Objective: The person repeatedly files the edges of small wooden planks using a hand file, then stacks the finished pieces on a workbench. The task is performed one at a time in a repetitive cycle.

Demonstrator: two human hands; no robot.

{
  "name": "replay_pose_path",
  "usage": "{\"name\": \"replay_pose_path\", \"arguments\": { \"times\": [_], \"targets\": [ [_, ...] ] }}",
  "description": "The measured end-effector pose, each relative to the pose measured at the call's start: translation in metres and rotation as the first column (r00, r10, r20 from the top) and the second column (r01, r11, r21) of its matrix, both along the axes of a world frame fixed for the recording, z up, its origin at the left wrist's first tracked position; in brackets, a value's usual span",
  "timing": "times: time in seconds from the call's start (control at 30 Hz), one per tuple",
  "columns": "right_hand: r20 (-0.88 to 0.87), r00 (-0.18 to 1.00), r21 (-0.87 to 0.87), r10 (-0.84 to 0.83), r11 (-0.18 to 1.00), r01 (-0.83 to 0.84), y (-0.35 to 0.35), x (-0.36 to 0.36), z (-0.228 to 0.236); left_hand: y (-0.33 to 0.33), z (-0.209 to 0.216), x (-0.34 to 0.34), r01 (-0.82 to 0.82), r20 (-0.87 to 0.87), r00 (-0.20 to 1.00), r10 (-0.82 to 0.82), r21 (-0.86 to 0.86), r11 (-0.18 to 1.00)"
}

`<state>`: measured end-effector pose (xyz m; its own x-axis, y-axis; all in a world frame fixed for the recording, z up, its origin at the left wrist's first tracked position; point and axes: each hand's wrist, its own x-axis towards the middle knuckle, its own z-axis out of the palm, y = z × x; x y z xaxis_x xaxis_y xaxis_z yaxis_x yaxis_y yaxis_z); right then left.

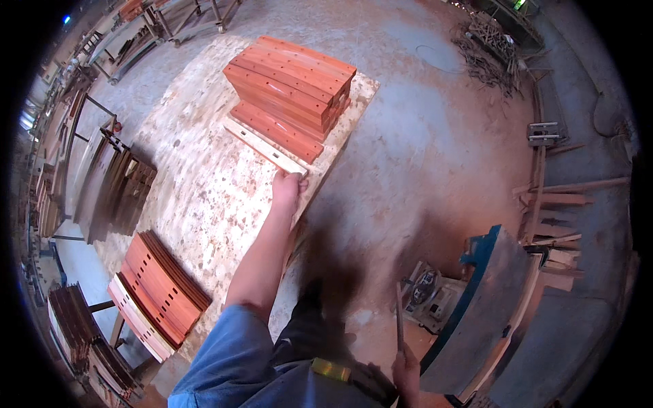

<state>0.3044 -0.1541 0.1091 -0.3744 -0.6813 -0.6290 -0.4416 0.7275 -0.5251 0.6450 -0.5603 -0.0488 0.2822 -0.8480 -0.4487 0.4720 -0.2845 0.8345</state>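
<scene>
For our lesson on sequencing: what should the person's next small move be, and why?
Probably bring the slim strip in the right hand over the table: the left hand holds the near end of the pale slat, while the strip is off to the table's side.

Desk (197, 183): shines brightest, nearly white toward the middle.
Pale slat (264, 147): catches the same strong light.
Floor (415, 115): looks bluish and hazy above, dims to reddish brown lower down, bears soft shadows right of the desk.
Upper-left rim: sparkles with small blue-white lights (66, 20).
Outer circle: bends straight edges, blurs, falls to black.
</scene>
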Motion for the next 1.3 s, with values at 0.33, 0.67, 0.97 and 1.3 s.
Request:
{"name": "replay_pose_path", "arguments": {
  "times": [0.33,0.67,0.97,1.3],
  "targets": [
    [0.002,0.996,-0.123,0.086,0.989,-0.085,0.061,-0.045,-0.006,0.168,0.111,-0.062,-0.049,-0.565,0.825,0.006,-0.060,0.997],
    [0.090,0.990,-0.257,-0.110,0.958,0.129,0.266,-0.126,-0.016,0.346,0.149,-0.210,0.222,-0.576,0.757,-0.309,-0.217,0.950],
    [0.101,0.880,-0.271,-0.465,0.838,0.473,0.425,-0.156,-0.004,0.477,0.154,-0.371,0.615,-0.542,0.578,-0.610,-0.202,0.762],
    [0.113,0.676,-0.234,-0.728,0.642,0.730,0.504,-0.146,0.000,0.596,0.074,-0.519,0.946,0.066,0.324,-0.944,-0.027,0.323]
  ]
}}
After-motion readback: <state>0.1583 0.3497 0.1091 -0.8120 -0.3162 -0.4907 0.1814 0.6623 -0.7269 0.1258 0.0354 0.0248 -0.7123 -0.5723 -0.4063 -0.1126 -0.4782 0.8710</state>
